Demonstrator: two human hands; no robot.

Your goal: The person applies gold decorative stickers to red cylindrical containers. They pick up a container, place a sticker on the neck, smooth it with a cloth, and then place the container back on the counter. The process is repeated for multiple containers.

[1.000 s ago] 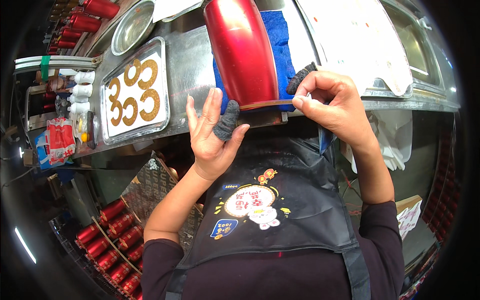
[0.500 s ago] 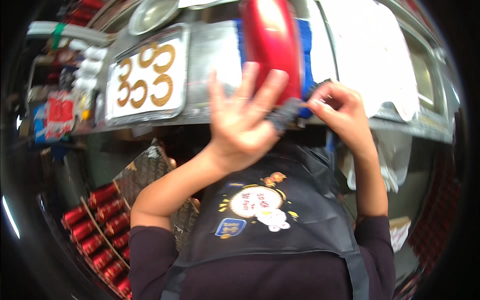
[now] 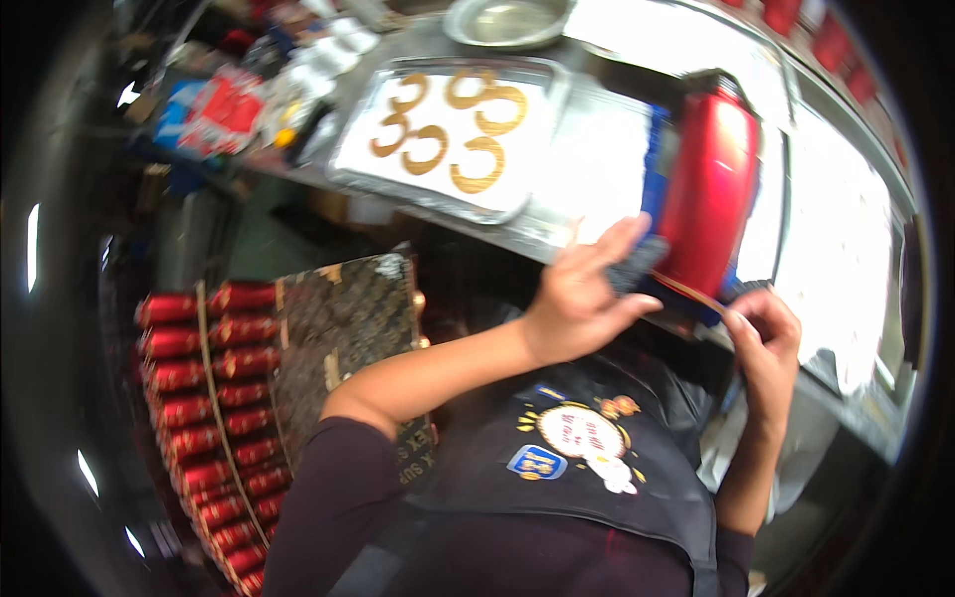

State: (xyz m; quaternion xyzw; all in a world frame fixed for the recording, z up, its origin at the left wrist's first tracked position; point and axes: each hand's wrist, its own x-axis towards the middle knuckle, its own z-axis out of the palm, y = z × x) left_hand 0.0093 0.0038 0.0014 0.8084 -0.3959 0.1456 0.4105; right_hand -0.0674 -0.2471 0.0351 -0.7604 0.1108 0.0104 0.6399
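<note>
My left hand [image 3: 575,308] hovers at the table's near edge with its fingers stretched apart, close to the lower end of a long, glossy red rounded object [image 3: 708,184]. A dark grey rough covering [image 3: 635,263] shows at one of its fingers. My right hand [image 3: 771,333] is closed in a pinch at the object's near right corner. Between its thumb and forefinger is the end of a thin yellowish strip [image 3: 691,293], which runs leftward along that lower end. Blue material [image 3: 657,149] shows under the red object. What the strip is made of is blurred.
A metal tray [image 3: 542,139] holding several golden-brown crescents lies on the metal table, with a round bowl [image 3: 507,22] behind it. White sheets [image 3: 836,239] cover the right side. Strings of red cylinders [image 3: 234,398] stand at lower left beside a dark patterned board [image 3: 343,318]. I wear a black apron.
My view has turned, so the tray and red object appear farther right. My left hand has drawn back from in front of the red object. The yellowish strip now shows stretched leftward from my right hand.
</note>
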